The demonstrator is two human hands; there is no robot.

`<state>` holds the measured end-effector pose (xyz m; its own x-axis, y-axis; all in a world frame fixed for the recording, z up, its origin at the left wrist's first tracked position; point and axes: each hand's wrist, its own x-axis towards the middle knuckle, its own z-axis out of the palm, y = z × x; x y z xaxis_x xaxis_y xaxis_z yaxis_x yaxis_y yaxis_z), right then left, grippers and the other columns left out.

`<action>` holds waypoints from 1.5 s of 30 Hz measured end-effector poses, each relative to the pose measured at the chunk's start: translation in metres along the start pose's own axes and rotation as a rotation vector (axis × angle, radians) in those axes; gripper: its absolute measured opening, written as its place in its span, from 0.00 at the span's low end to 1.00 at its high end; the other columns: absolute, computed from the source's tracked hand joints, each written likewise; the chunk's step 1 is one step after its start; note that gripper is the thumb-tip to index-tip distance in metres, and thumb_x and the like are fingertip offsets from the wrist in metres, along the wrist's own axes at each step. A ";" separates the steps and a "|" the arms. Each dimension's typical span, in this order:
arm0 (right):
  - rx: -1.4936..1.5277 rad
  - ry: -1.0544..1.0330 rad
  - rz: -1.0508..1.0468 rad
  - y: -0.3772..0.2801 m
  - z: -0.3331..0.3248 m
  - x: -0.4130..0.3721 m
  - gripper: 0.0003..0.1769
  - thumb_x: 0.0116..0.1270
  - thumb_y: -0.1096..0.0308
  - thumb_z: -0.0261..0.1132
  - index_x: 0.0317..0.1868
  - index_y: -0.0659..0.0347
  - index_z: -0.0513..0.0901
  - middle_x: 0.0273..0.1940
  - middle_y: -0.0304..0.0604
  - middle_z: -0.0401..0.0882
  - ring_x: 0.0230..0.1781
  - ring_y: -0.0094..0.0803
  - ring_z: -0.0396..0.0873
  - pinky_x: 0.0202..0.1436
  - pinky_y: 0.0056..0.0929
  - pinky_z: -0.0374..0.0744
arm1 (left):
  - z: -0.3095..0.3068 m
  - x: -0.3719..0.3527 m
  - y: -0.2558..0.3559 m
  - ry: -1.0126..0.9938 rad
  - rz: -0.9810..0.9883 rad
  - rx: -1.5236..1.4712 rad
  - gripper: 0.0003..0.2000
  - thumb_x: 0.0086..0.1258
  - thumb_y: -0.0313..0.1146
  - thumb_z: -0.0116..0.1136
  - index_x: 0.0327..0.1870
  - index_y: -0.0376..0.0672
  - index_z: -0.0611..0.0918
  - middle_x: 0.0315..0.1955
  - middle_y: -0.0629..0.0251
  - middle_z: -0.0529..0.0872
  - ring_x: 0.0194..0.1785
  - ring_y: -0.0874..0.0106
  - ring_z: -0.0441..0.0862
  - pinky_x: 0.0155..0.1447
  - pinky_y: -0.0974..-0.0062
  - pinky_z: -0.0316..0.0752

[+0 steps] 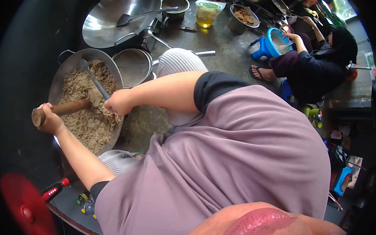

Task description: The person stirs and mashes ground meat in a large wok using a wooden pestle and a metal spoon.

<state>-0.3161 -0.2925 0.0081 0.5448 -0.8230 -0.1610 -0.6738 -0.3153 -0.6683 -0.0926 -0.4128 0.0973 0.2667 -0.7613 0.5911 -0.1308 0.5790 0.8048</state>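
A large metal wok [117, 74] holds a heap of beige-brown, crumbly food [88, 130]. My left hand [51, 120] is wrapped round the outer end of a thick wooden pestle [72, 108]; its far end rests in or against the heap. My right hand [119, 103] grips the handle of a long metal spatula [97, 83] near the wok's right side. The spatula slants up and left across the food, with its blade [83, 65] toward the wok's far side. How deep either tool reaches into the food cannot be made out.
A bigger wok [98, 27] with a dark spatula [125, 20] stands beyond, beside a sieve [132, 68], a pot [175, 2] and an oil pouch [205, 16]. A red fan [27, 213] is at lower left. Another person [316, 65] sits by a blue tub [273, 42].
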 end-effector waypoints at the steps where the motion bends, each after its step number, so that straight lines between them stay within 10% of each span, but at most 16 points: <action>1: -0.010 0.020 0.003 -0.002 -0.007 0.000 0.14 0.51 0.66 0.67 0.41 0.53 0.80 0.37 0.46 0.84 0.42 0.47 0.82 0.45 0.44 0.77 | 0.003 -0.002 0.001 -0.025 0.053 -0.012 0.02 0.52 0.20 0.58 0.25 0.36 0.80 0.21 0.66 0.81 0.28 0.74 0.81 0.39 0.75 0.77; 5: 0.056 0.129 0.038 0.006 -0.062 -0.007 0.20 0.54 0.55 0.72 0.46 0.52 0.82 0.41 0.42 0.85 0.44 0.39 0.83 0.47 0.37 0.79 | 0.011 0.004 0.066 -0.099 0.294 -0.051 0.03 0.59 0.21 0.57 0.25 0.36 0.78 0.22 0.64 0.79 0.25 0.73 0.78 0.32 0.75 0.74; 10: 0.360 0.162 0.151 0.022 -0.114 -0.022 0.13 0.62 0.68 0.69 0.48 0.56 0.82 0.38 0.32 0.81 0.24 0.18 0.74 0.29 0.22 0.76 | -0.018 0.009 0.181 0.000 0.653 -0.112 0.05 0.55 0.15 0.54 0.27 0.37 0.76 0.22 0.55 0.78 0.23 0.65 0.76 0.29 0.68 0.75; 14: 0.335 0.124 0.112 0.020 -0.114 -0.018 0.13 0.64 0.73 0.66 0.50 0.58 0.81 0.33 0.34 0.77 0.27 0.18 0.75 0.32 0.19 0.77 | -0.012 0.011 0.064 -0.035 0.077 0.240 0.06 0.55 0.32 0.62 0.27 0.41 0.78 0.22 0.63 0.81 0.29 0.65 0.80 0.37 0.64 0.75; 16: 0.338 0.093 0.106 0.012 -0.106 -0.012 0.12 0.64 0.73 0.66 0.49 0.58 0.80 0.30 0.33 0.76 0.27 0.18 0.75 0.31 0.20 0.76 | -0.028 0.007 -0.016 0.057 0.202 0.433 0.04 0.57 0.27 0.59 0.27 0.41 0.76 0.21 0.65 0.79 0.28 0.70 0.78 0.36 0.69 0.74; 24: 0.316 0.091 0.112 0.015 -0.106 -0.017 0.10 0.66 0.71 0.66 0.47 0.59 0.78 0.28 0.33 0.75 0.27 0.18 0.74 0.31 0.20 0.75 | -0.009 -0.003 0.196 0.006 0.586 -0.202 0.04 0.60 0.20 0.55 0.30 0.41 0.75 0.23 0.69 0.76 0.23 0.78 0.73 0.30 0.77 0.70; 28: 0.318 0.108 0.088 0.016 -0.097 -0.010 0.10 0.66 0.71 0.66 0.47 0.59 0.78 0.27 0.32 0.74 0.26 0.18 0.74 0.30 0.20 0.74 | -0.035 0.007 0.189 -0.020 0.403 -0.230 0.05 0.62 0.22 0.55 0.34 0.43 0.73 0.23 0.70 0.73 0.24 0.77 0.71 0.33 0.76 0.71; 30: 0.298 0.086 0.073 0.014 -0.093 -0.010 0.10 0.66 0.71 0.66 0.47 0.59 0.78 0.27 0.32 0.74 0.26 0.18 0.74 0.30 0.21 0.74 | -0.019 0.010 0.100 0.066 0.072 0.114 0.06 0.56 0.26 0.58 0.21 0.44 0.74 0.17 0.69 0.78 0.22 0.73 0.77 0.29 0.74 0.72; 32: 0.260 0.077 0.059 0.011 -0.090 -0.009 0.10 0.66 0.71 0.67 0.46 0.60 0.78 0.27 0.32 0.74 0.26 0.18 0.73 0.30 0.21 0.74 | -0.029 0.005 0.018 0.221 0.146 0.317 0.05 0.54 0.27 0.58 0.20 0.41 0.76 0.17 0.68 0.79 0.21 0.71 0.78 0.30 0.72 0.73; 42: 0.281 0.068 0.114 0.015 -0.091 -0.014 0.11 0.65 0.71 0.67 0.47 0.59 0.79 0.32 0.34 0.78 0.27 0.19 0.75 0.33 0.22 0.77 | -0.099 0.024 0.202 -0.089 0.310 -0.229 0.03 0.56 0.26 0.57 0.27 0.43 0.83 0.20 0.67 0.81 0.25 0.68 0.80 0.36 0.72 0.74; 45: 0.159 0.078 0.116 0.020 -0.081 -0.003 0.14 0.63 0.70 0.68 0.48 0.59 0.80 0.35 0.35 0.81 0.28 0.20 0.76 0.34 0.23 0.78 | -0.107 0.039 0.144 -0.004 0.654 0.656 0.04 0.57 0.28 0.60 0.24 0.40 0.82 0.22 0.63 0.83 0.26 0.69 0.81 0.35 0.72 0.74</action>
<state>-0.3717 -0.3346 0.0536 0.4240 -0.8853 -0.1911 -0.6392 -0.1430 -0.7556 0.0009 -0.3276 0.2301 -0.0541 -0.3435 0.9376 -0.7688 0.6135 0.1804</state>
